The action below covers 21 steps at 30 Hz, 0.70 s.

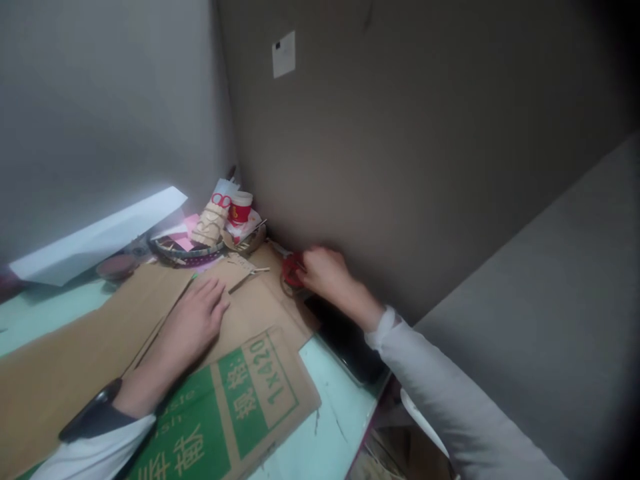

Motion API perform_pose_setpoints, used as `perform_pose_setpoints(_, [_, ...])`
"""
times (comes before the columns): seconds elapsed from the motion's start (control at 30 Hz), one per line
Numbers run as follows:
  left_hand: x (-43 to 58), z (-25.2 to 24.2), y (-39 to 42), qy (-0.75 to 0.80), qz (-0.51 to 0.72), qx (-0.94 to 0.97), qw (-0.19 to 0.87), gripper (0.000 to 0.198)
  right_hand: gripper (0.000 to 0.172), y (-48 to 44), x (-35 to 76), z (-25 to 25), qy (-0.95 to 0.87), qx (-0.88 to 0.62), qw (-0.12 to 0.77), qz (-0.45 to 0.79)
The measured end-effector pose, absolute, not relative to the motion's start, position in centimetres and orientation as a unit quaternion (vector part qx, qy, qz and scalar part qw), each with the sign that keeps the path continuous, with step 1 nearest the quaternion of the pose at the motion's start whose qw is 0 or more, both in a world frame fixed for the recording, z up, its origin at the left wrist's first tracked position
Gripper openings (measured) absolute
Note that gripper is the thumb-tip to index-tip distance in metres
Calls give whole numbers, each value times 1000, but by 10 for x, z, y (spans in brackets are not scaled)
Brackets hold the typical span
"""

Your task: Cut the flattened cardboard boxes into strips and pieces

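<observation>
- Grey wall backs the bench's far edge. Against it lie what look like red-handled scissors (291,269), blades pointing left toward the far corner.
- From their right side, my right hand (325,273) touches the handles. Its grip curls over them, but I cannot tell whether it has closed.
- Well apart, my left hand (193,320) lies flat on the cardboard (75,360), its grip open and holding nothing.

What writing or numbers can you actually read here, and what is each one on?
"1x420": white numbers on the green print of the cardboard sheet under the left hand.
"规格:": beside it, same green print, read with some doubt.
Larger white characters and small Latin letters lower down: cut off or blurred.
On the white note on the wall: too small to read.
On the red cup: markings blurred.
</observation>
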<state>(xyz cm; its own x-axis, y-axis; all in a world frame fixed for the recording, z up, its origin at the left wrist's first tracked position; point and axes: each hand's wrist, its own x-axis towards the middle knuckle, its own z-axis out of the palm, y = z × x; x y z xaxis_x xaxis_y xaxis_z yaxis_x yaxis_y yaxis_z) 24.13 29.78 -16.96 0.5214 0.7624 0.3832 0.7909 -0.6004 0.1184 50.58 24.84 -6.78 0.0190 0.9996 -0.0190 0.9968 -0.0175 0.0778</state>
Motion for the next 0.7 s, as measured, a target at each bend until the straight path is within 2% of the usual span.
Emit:
perform_pose_setpoints(0.13, [241,-169,297,-449,-201,-869,48,54,22,260,492,-74,697,715,38,29])
perform_pose_setpoints(0.4, [241,-168,295,-454,-198,-868,47,56,26,279,492,-91,732,678,35,55])
perform_pose_setpoints(0.7, [243,-170,292,-465,-204,-860,55,50,20,280,475,-85,753,648,17,110])
